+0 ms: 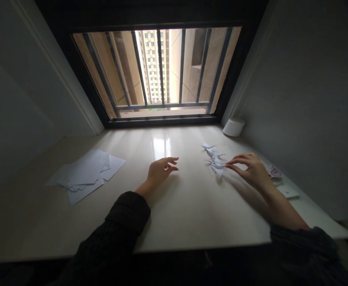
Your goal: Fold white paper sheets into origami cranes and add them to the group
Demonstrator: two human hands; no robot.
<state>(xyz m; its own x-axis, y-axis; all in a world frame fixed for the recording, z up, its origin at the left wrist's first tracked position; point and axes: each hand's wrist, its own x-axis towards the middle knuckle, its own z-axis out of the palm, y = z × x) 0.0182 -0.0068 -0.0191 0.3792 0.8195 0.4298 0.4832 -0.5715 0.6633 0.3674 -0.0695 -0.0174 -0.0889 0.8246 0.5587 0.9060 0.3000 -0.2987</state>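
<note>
White paper figures (216,159), folded small, in a cluster at one o'clock on the table (191,214). Run lengthwise from eleven to five o'clock. Meet the right hand (253,170) on their three o'clock side, thumb and forefinger nearly closed at the nearest piece; cannot tell whether pinching or only touching. Left hand (159,171) farther off at nine o'clock, half open, hovering, holding nothing. Open room between the hands and toward six. Loose sheets (84,174) well apart at nine, tub (233,127) near at twelve, sticker (275,171) beside the right wrist, close to the three o'clock edge.
</note>
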